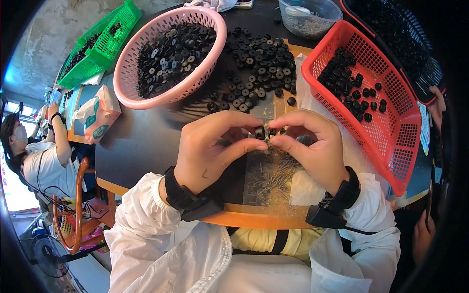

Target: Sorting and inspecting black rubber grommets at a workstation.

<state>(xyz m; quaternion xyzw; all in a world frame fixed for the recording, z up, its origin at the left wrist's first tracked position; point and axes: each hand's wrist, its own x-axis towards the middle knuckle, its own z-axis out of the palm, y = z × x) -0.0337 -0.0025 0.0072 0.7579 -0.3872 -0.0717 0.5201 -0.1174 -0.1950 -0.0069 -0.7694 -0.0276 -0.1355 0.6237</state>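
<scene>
My left hand (207, 151) pinches a black round wheel-like part (259, 132) between thumb and forefinger, above the near part of the table. Close beside it, the thumb and forefinger of my right hand (315, 144) are closed on a smaller black piece (273, 132). The two parts nearly meet; whether they touch, I cannot tell. Thin metal pins (273, 185) lie scattered below my hands on a clear sheet. Just beyond my fingers, many loose black discs with centre holes (261, 63) are heaped on the dark tabletop (134, 156).
A pink basket (221, 51) full of black discs stands at the far left. On the right, a red basket (391, 134) holds black wheel parts. A clear tub (312, 24) of pins is behind. Beyond a tissue pack (100, 115), another person (49, 156) sits near a green basket (100, 51).
</scene>
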